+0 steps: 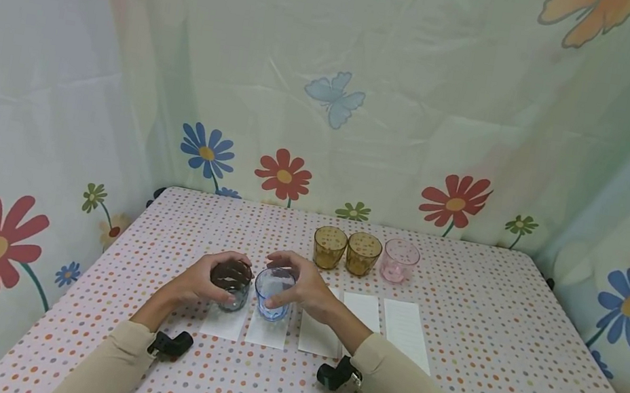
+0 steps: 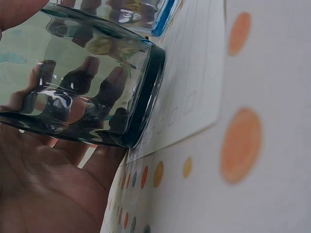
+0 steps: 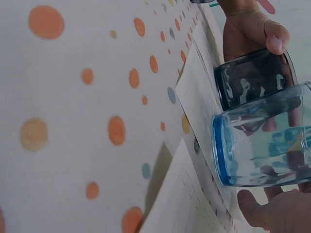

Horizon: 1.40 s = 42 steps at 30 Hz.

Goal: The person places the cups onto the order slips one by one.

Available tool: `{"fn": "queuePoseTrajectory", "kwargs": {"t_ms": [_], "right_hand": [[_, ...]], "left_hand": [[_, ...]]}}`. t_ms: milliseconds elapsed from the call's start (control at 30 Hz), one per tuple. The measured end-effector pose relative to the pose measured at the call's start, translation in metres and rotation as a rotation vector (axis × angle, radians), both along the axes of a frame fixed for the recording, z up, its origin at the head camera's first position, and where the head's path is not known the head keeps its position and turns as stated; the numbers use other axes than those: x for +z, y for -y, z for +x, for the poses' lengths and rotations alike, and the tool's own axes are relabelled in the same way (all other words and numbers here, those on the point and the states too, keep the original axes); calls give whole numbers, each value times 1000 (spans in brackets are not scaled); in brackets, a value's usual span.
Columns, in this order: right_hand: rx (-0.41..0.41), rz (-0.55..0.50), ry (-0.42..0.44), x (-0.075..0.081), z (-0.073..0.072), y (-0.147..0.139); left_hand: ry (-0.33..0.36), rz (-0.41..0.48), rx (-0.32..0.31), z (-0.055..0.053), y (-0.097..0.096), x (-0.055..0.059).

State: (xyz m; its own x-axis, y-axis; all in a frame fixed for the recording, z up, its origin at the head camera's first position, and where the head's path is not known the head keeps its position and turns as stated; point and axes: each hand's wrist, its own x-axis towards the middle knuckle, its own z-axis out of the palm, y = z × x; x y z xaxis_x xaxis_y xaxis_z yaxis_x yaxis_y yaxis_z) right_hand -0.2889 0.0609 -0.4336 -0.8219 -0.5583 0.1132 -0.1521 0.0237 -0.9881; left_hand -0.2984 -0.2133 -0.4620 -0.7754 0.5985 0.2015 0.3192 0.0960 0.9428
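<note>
In the head view my left hand (image 1: 201,280) holds a dark grey-tinted glass (image 1: 235,299) around its side, thumb in front. The left wrist view shows my fingers through the wall of that tumbler (image 2: 73,87), its base at the paper. My right hand (image 1: 306,288) is curled about a light blue glass (image 1: 271,306), with the thumb across its near side. Side by side, the blue glass (image 3: 262,141) and the dark glass (image 3: 252,80) appear close together in the right wrist view; whether they touch I cannot tell. Under them lie white paper sheets (image 1: 266,336).
Behind the right hand stand two amber glasses (image 1: 328,253) and a pink glass (image 1: 399,265) in a row. More white sheets (image 1: 407,328) lie to the right, partly under the right forearm. A dotted cloth (image 1: 499,363) covers the table; a flowered curtain (image 1: 396,154) hangs behind.
</note>
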Motion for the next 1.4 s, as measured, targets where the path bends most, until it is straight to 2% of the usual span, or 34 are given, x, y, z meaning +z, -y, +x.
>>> {"fn": "queuePoseTrajectory", "kwargs": {"t_ms": [333,733,1033,1200,1400], "right_hand": [[22,-48,-12,1,-5,-4],[-25,-58,-18,0,-1,-3],[-98,-102,-118,6,5,-2],[-187,-66,-201,7,5,-5],[-393,-33,-313,7,8,-9]], "left_hand": [[-1,1,2,0,1,1],[13,7,2,1,-1,1],[11,3,3,2,-1,1],[18,2,12,1,-1,1],[22,-11,20,2,-1,2]]}}
